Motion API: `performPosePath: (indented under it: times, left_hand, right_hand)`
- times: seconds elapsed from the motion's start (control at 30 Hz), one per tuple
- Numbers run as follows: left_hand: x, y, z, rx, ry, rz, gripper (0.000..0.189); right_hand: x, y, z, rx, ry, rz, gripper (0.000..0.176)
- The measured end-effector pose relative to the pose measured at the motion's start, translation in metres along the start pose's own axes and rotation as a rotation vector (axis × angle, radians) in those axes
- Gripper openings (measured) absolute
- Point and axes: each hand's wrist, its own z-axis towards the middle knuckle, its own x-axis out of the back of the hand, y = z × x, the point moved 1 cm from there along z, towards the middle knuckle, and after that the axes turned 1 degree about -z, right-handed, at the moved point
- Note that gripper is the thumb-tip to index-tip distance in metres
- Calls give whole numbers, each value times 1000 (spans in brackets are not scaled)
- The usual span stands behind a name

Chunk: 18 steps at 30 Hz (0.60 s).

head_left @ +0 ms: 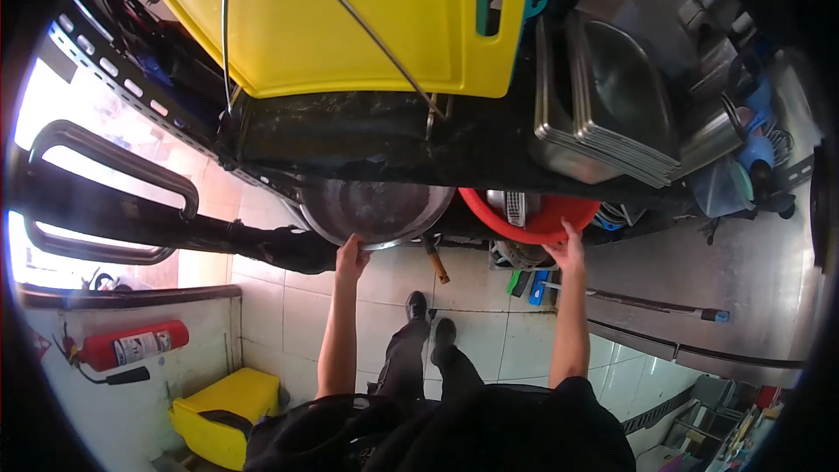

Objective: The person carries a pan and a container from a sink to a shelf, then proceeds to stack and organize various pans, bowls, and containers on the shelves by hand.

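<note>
My left hand (pixel 351 258) is closed on the near rim of a wide metal basin (pixel 376 210), which sits partly under the black-covered shelf. To the right, my right hand (pixel 568 249) grips the near edge of a red plastic basin (pixel 551 220). Inside the red basin lies a metal item with a slotted strip (pixel 516 207); the shelf edge hides the rest of it. Between the two basins a tool with a wooden handle (pixel 437 264) points down toward the floor.
Above stand a yellow cutting board (pixel 350 26) in a wire rack and stacked steel pans (pixel 620 96). A steel fridge (pixel 717 271) is at right. Lower left are a fire extinguisher (pixel 131 345) and a yellow bin (pixel 227 411). Blue and green handles (pixel 528 284) hang beneath the red basin.
</note>
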Motion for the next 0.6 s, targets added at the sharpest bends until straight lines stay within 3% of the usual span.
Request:
performPosePath:
  times: [0.03,0.07,0.13,0.27,0.37,0.43,0.5,0.53,0.57,0.6]
  left_hand:
    - [5,0,6,31,-190,-102,17]
    - [8,-1,13,28,-182,-101,17]
    - [1,-9,20,215,-45,-79,19]
    - [-13,-20,2,117,-129,-218,29]
    - [-31,-7,-43,167,-41,-259,33]
    - [-26,-8,-67,122,-124,-172,37]
    - [4,-23,-89,165,-114,-174,38]
    - [1,-14,-125,189,-69,-20,35]
    - [23,-20,-145,249,-54,22,31]
    - [26,-20,-189,-88,-395,215,35]
  right_hand:
    - [4,0,4,26,-20,-14,37]
    - [7,1,9,17,-22,-14,37]
    - [12,-2,17,14,-107,-27,27]
    - [36,-2,47,5,-132,-45,22]
    - [35,-11,43,-12,-37,-46,20]
    - [38,-15,44,-17,-76,-42,19]
    - [34,-18,42,-18,-134,-56,17]
    - [37,-13,47,-25,-138,-54,17]
    - [47,-9,60,-61,-146,-30,29]
    - [53,-6,68,-97,-154,-10,41]
